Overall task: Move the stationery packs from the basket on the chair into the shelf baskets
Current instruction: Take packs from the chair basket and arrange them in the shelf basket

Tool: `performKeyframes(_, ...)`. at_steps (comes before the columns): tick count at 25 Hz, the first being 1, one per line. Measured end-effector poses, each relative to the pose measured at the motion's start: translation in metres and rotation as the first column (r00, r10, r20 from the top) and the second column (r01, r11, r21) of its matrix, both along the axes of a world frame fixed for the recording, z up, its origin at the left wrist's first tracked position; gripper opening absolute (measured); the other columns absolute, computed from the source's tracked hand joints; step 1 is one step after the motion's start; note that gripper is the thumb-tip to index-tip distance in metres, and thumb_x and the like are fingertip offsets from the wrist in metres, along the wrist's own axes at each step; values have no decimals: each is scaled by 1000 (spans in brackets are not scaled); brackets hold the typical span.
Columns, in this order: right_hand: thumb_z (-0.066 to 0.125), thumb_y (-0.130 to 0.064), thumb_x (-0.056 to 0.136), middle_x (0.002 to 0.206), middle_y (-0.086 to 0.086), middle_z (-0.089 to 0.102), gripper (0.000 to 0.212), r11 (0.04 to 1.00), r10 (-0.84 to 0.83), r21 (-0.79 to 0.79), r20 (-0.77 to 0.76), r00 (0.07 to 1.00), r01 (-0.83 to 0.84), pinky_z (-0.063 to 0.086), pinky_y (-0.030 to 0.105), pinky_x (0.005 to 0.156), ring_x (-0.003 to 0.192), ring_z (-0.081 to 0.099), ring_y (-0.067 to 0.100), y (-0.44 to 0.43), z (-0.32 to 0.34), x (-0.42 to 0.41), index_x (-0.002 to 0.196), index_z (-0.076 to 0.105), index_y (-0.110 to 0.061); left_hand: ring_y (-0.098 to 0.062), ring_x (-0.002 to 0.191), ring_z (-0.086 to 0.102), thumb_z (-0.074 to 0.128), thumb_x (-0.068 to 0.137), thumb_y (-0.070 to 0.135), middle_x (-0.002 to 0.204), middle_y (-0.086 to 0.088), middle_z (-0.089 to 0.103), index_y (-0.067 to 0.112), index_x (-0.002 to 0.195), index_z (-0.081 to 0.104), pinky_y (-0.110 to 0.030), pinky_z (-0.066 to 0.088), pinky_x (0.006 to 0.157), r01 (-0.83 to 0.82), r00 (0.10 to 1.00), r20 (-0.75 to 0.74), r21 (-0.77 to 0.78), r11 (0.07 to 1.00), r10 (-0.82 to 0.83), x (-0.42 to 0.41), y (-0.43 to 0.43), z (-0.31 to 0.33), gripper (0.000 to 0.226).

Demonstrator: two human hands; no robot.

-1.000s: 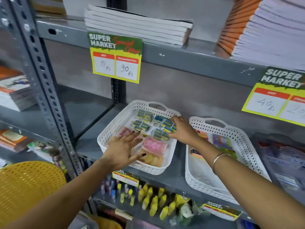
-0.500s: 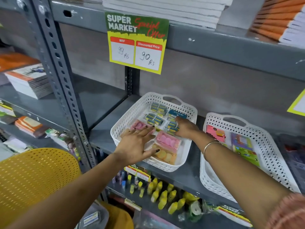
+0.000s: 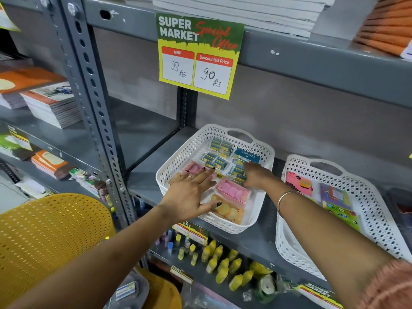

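We have both hands inside the white perforated plastic basket point(image 3: 178, 160) at the centre of the frame, on the grey metal shelf point(image 3: 153, 157). Our left hand point(image 3: 189, 192) lies flat with fingers spread, gripping nothing, palm pressing on the packs at the basket's left side, probably to keep that row from sliding while the other side is tidied. Our right hand point(image 3: 256, 176) curls over the clear blister packs of small blue and yellow items point(image 3: 219, 156) toward the basket's back; its fingertips are hidden, so we cannot tell whether it pinches a pack or only nudges it. The pink pack of round pieces point(image 3: 233, 191) and the orange pack point(image 3: 227, 210) lie flat at the front edge, side by side, likely so each stays visible. To the right stands a second white perforated basket point(image 3: 379, 197) with colourful packs. The yellow perforated chair point(image 3: 53, 228) fills the lower left.
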State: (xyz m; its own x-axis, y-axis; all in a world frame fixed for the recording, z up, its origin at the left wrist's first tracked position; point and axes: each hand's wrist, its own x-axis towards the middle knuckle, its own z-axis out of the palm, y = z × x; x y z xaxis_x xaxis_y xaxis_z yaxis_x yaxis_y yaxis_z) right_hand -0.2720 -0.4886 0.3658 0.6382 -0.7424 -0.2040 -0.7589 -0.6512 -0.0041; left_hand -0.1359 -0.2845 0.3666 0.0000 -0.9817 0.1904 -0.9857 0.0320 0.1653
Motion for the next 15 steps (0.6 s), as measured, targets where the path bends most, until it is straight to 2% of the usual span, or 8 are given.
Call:
performKeyframes(2,66,-19,77,119,16,53,48,1000,5,-1,1,1000,-5,43,33,75,107,54,30,0,0,-1,118,44,-6,-17,139,19,-20,66,81,153,1,19,22,142,37,-41,12,114,3,1000,-4,-6,1000,-3,0,0,0,112)
performKeyframes(5,67,-22,76,119,16,53,50,1000,22,5,2,1000,-22,45,34,78,107,54,30,-3,-2,-1,118,44,-6,-17,139,19,-18,67,80,153,0,20,21,141,39,-42,13,113,4,1000,-1,-18,1000,-4,0,1,1,110)
performKeyframes(9,67,-26,77,118,16,56,50,998,21,58,-71,997,-17,48,31,76,99,57,29,-6,3,0,118,46,-7,-18,140,17,2,76,73,153,-3,20,19,141,38,-41,11,113,10,1000,20,-25,1000,-10,-1,0,-1,91)
performKeyframes(11,66,-29,79,119,15,58,47,1000,15,0,-52,999,-15,50,33,80,98,59,29,0,17,6,117,49,-9,-19,141,7,9,80,69,155,-5,12,17,145,29,-42,4,114,20,1000,17,-56,998,-19,2,0,-1,86)
performKeyframes(13,59,-29,85,125,14,57,41,994,28,-111,67,997,-21,50,35,83,102,60,31,19,38,20,120,51,-12,-19,142,-2,18,84,67,155,-6,5,12,147,21,-43,-2,114,-33,999,-32,-163,986,28,12,10,-2,84)
performKeyframes(15,54,-25,87,118,14,64,28,986,78,-164,339,938,-22,52,40,83,99,63,33,52,63,38,112,59,-14,-20,142,-2,23,88,64,155,-7,7,8,146,21,-43,0,114,-135,989,-100,-290,948,110,28,33,-10,81)
